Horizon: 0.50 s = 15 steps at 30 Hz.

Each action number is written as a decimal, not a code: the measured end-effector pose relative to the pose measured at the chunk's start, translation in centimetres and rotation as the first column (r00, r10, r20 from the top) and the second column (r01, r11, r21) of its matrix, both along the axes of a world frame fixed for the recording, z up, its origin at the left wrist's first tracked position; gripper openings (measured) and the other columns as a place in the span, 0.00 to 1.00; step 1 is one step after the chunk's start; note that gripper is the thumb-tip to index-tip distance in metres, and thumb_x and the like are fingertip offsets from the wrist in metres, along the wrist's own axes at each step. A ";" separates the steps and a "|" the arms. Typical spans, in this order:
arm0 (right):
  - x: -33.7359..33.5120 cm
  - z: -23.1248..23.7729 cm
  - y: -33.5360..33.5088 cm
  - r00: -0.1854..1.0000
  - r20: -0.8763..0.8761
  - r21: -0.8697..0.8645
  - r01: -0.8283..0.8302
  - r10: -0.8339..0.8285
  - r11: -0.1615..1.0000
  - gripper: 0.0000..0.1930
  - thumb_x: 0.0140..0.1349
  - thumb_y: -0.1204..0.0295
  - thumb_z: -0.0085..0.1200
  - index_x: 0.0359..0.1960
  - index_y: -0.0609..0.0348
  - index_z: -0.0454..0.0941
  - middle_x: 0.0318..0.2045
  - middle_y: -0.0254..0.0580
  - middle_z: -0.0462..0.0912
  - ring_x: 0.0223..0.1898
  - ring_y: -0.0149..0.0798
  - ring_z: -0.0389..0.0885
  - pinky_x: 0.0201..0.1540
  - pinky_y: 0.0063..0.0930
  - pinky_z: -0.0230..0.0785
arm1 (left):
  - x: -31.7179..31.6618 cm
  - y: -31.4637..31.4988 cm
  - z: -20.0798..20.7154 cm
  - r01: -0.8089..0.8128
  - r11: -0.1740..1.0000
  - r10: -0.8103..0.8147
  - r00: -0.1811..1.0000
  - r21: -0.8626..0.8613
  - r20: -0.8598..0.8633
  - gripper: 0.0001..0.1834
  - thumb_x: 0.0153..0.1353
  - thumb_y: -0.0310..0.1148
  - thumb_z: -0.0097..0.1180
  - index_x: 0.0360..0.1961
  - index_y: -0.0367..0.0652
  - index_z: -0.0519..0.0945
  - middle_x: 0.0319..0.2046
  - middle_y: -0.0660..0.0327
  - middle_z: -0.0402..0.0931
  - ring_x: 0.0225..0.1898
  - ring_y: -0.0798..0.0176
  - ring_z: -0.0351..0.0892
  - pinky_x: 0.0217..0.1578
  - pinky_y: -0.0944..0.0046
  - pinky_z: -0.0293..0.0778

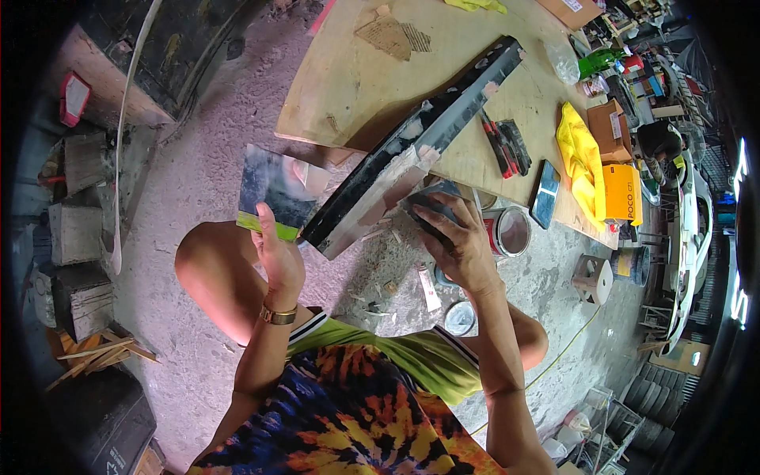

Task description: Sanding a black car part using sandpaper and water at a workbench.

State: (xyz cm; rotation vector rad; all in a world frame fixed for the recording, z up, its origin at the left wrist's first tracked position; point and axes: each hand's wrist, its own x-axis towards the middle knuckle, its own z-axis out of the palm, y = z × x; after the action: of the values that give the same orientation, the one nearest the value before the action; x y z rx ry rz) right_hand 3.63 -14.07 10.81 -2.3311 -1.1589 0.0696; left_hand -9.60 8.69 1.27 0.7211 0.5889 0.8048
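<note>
A long black part (451, 99), patched with pinkish-grey filler, lies slantwise over the edge of the plywood table (348, 71), its near end jutting out. My left hand (279, 261) grips a flat plate (273, 190) with a dark, shiny face and a green lower edge, thumb on top, beside the part's near end. On the part's other side, my right hand (463, 245) is closed over a dark grey flat piece (431, 198), close to the filler-covered face. Whether that piece touches the face I cannot tell.
Red-and-black hand tools (505, 149), a phone (545, 194), a yellow cloth (578, 158) and a yellow box (621, 194) lie on the table. Below stand an open can (513, 231), a white tube (428, 287) and a small tub (459, 318). Another person (661, 144) is far right.
</note>
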 end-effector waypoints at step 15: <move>4.5 -1.6 1.0 0.951 0.148 -0.120 -0.255 0.272 0.959 0.23 0.49 0.69 0.64 0.51 0.47 0.79 0.54 0.37 0.73 0.56 0.46 0.70 0.61 0.47 0.61 | 2.7 -2.5 0.5 -0.160 0.987 0.158 0.948 0.016 -0.276 0.28 0.64 0.53 0.56 0.52 0.40 0.69 0.48 0.61 0.70 0.47 0.68 0.69 0.51 0.67 0.66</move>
State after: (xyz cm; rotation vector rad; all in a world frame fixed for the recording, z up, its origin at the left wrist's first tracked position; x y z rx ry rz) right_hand 8.14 -13.03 9.22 -2.2868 -1.5792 0.0330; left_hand -6.88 6.22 1.82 0.7936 0.9113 0.8569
